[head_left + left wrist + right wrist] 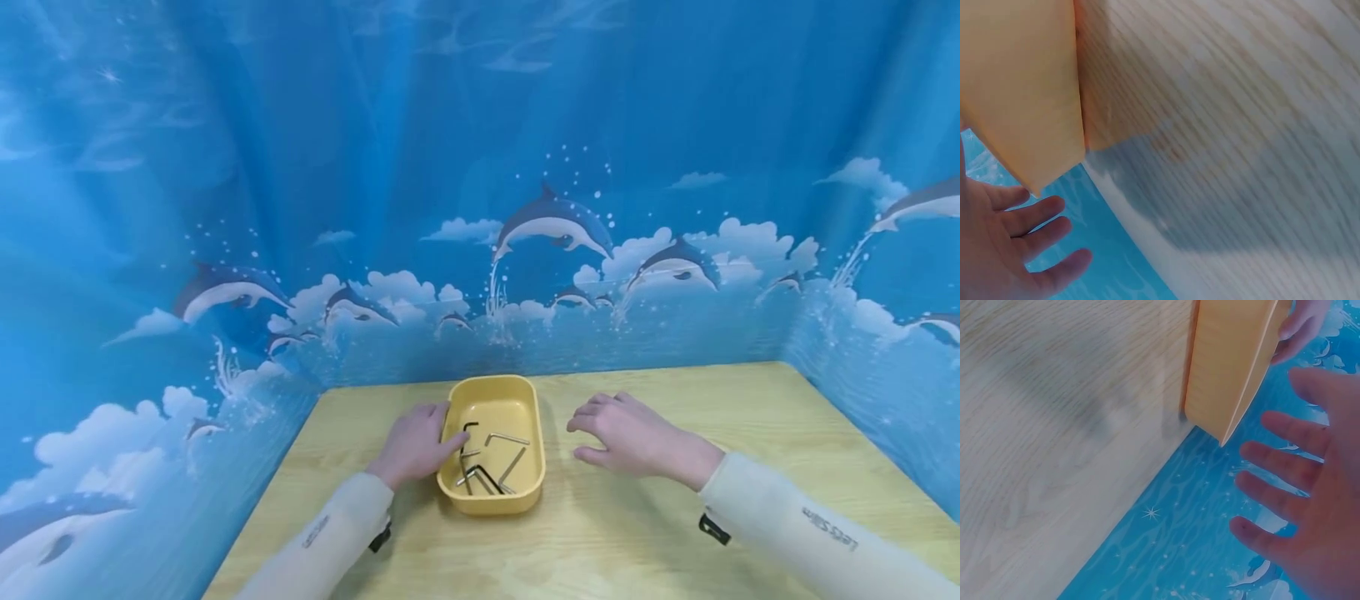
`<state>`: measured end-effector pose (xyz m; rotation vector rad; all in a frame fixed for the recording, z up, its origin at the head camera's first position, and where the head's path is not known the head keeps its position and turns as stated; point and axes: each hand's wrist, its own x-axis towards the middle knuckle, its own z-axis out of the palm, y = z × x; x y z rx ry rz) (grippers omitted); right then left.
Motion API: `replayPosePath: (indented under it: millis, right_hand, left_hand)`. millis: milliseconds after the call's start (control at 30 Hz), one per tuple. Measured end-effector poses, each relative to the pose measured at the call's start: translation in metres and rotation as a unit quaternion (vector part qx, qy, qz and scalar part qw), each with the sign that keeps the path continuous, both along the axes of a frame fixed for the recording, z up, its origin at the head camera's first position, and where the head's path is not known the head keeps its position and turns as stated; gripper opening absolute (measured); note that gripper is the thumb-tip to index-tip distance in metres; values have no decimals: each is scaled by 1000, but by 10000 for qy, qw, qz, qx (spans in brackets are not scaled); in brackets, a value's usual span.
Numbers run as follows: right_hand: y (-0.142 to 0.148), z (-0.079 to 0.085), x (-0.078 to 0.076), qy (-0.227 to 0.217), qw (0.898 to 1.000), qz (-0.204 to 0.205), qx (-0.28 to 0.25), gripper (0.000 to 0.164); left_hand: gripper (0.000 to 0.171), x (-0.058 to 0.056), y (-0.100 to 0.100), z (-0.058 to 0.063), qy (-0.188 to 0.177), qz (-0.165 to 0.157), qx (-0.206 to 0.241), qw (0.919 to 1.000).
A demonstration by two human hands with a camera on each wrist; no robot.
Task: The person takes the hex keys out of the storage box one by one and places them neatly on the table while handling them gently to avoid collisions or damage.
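A yellow plastic box (491, 505) with rounded corners stands on the table, several silver and black hex keys (507, 437) lying loose inside it. My left hand (413, 444) is at its left side, with the thumb lapping over the rim and the other fingers outside. In the left wrist view those fingers (1041, 224) reach past the box's far corner. To the right of the box, apart from it, my right hand (628, 435) hovers over the table with nothing in it. The right wrist view shows its fingers (1279, 492) spread and slightly bent.
The pale wood-grain table (600, 550) runs back to a blue curtain (465, 167) printed with dolphins and clouds, which also encloses both sides. Both forearms wear light sleeves (795, 517) with a black strap piece under each wrist.
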<state>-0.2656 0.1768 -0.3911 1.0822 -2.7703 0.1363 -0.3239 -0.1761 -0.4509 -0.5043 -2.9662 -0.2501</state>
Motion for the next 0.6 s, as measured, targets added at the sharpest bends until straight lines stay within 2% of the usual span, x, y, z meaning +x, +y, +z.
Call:
replayPosePath:
  millis: [133, 300, 500, 600]
  right_hand:
    - [-8, 3, -3, -122, 9999, -17, 71, 34]
    - [-19, 9, -8, -256, 9996, 16, 69, 33]
    - [-29, 14, -13, -458, 9989, 49, 49, 33]
    - [-36, 13, -13, -563, 9984, 8, 100, 33]
  left_hand:
    - [93, -1, -3, 0, -57, 104, -128, 9998]
    - [87, -3, -2, -1, -122, 179, -189, 9996]
    - [93, -6, 1, 2, -143, 3, -353, 9993]
    - [98, -4, 1, 0, -237, -37, -424, 9988]
